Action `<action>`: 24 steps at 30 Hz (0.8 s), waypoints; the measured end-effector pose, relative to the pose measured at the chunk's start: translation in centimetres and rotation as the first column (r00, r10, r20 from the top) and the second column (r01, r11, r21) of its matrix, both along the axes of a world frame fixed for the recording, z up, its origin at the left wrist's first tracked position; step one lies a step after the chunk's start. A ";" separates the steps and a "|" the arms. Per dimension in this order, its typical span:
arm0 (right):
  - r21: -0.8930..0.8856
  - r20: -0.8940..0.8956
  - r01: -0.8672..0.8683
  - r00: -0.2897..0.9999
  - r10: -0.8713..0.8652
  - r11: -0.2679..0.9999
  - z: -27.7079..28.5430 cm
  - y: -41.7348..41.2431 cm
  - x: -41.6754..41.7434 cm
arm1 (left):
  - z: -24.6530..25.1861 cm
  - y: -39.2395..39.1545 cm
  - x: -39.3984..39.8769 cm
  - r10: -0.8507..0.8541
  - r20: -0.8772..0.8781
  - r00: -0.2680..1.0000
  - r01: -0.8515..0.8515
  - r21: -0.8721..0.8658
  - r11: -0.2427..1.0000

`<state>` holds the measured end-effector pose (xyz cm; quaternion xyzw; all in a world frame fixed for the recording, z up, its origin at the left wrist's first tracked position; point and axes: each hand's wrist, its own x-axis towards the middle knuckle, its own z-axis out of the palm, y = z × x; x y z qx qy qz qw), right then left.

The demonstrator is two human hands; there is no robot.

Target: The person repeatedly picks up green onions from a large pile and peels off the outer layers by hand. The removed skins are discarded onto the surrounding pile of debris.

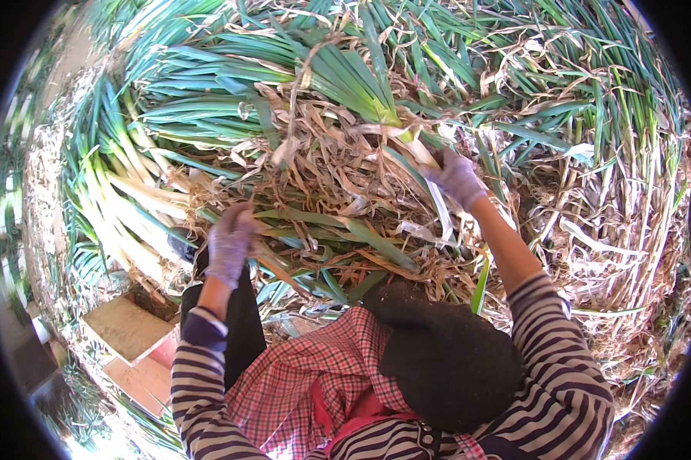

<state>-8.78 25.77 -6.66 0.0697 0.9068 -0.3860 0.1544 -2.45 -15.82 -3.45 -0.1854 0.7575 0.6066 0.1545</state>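
Observation:
My right hand (456, 178), in a thin pale purple glove, is closed around the white lower stem of a large green onion (400, 123). Its green leaves fan up and away to the left. Gloved the same way, my left hand (229, 244) is above my knee with its fingers curled, close to the roots of a pile of trimmed green onions (132, 201). A dry tan leaf (276, 267) runs beside its fingers, and whether they grip it cannot be made out. Between the hands lies a heap of withered leaves (334, 167).
Uncleaned green onions (616, 172) with dry leaves lie thick along the right side. More green leaves (219, 75) spread across the far side. At lower left are a wooden box (128, 329) and a pinkish board (141, 379). A checked cloth (305, 368) covers my lap.

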 end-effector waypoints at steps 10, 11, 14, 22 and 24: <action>-0.683 -0.206 -0.329 0.943 0.260 0.652 15.8 -4.1 6.6 | 10.4 11.4 1.7 -0.152 -0.329 0.932 0.273 0.364 0.890; -0.755 -0.136 -0.297 0.943 0.303 0.585 16.9 -5.0 6.7 | 12.2 11.4 1.5 -0.042 -0.431 0.901 0.257 0.453 0.854; -0.900 -0.014 -0.206 0.895 0.446 0.384 18.3 -7.8 7.2 | 16.5 10.3 1.7 0.353 -0.459 0.815 0.147 0.754 0.640; -0.324 -0.701 -0.610 0.668 0.249 0.723 17.2 -13.5 9.1 | 16.4 8.1 4.9 0.569 -0.291 0.769 -0.101 0.824 0.558; -0.171 -0.693 -0.577 0.646 0.319 0.799 17.9 -15.4 8.1 | 16.0 8.6 5.4 0.554 -0.332 0.763 -0.166 0.728 0.665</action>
